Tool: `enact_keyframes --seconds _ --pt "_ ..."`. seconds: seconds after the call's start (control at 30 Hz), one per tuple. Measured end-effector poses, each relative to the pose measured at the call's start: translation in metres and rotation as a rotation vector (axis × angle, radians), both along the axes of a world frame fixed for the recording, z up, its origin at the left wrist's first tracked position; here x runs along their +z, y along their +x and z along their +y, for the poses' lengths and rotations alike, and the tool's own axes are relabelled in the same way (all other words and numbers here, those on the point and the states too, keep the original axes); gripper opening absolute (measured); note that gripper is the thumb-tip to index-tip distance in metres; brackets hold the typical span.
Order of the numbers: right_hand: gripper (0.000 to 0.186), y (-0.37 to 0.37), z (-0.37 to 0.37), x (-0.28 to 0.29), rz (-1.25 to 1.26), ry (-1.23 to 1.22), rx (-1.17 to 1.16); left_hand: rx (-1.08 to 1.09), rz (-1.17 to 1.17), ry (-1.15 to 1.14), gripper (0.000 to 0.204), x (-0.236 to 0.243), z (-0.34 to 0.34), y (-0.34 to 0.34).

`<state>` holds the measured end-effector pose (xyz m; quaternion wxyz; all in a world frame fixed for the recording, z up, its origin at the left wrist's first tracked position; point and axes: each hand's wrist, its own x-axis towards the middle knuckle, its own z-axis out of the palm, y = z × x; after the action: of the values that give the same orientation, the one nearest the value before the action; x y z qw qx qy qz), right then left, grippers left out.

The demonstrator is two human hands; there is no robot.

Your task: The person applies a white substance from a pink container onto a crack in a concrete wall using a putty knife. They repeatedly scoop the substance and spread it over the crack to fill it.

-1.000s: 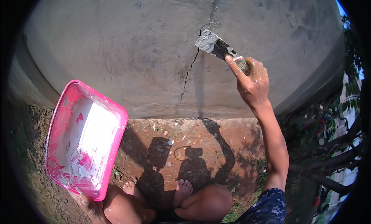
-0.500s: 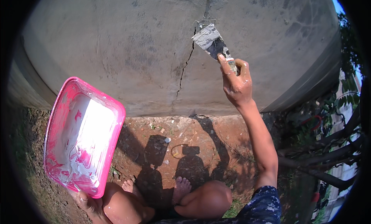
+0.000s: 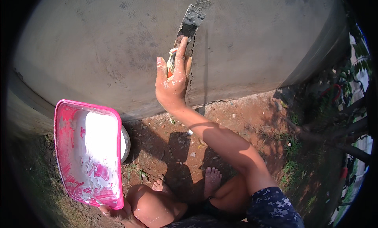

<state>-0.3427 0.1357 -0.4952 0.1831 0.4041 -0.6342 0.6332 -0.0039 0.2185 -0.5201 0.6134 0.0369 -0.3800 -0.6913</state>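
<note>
My right hand (image 3: 173, 86), speckled with white, is closed around the handle of a putty knife (image 3: 190, 23), with fingers stretched along it. The knife's smeared blade points up and lies against the grey wall (image 3: 256, 50), over the upper part of a dark, jagged crack (image 3: 192, 49). At the lower left, my left hand (image 3: 118, 214) grips the near rim of a pink plastic tub (image 3: 120, 149). White putty (image 3: 100, 137) is spread across the tub's inside, with pink showing through the streaks. Most of the left fingers are hidden beneath the tub.
A round white container (image 3: 125, 144) shows partly behind the tub's right side. Reddish bare soil (image 3: 244, 121) runs along the wall's foot, with my bare feet (image 3: 212, 180) on it. Branches (image 3: 342, 141) and leaves stand at the right.
My right hand has swung left, and the putty knife now tilts the other way, its blade higher on the wall. The tub has turned more upright in view, exposing the white container.
</note>
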Motion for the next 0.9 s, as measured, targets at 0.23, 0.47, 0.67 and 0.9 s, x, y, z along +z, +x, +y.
enact_keyframes --seconds 0.23,0.47,0.67,0.9 --pt "0.077 0.035 -0.041 0.048 -0.432 -0.141 0.087 0.116 -0.059 0.089 0.078 0.013 -0.01 -0.012" --pt "0.077 0.077 -0.034 0.046 -0.421 -0.199 0.185 0.365 -0.049 0.237 0.079 0.002 -0.018 -0.014" --pt "0.075 0.07 0.03 0.053 -0.252 -0.089 0.591 0.367 -0.342 -0.009 0.079 0.005 -0.023 0.001" --pt "0.044 0.05 0.14 0.079 -0.276 0.719 1.01 0.315 -0.455 -0.055 0.117 0.021 -0.047 -0.019"
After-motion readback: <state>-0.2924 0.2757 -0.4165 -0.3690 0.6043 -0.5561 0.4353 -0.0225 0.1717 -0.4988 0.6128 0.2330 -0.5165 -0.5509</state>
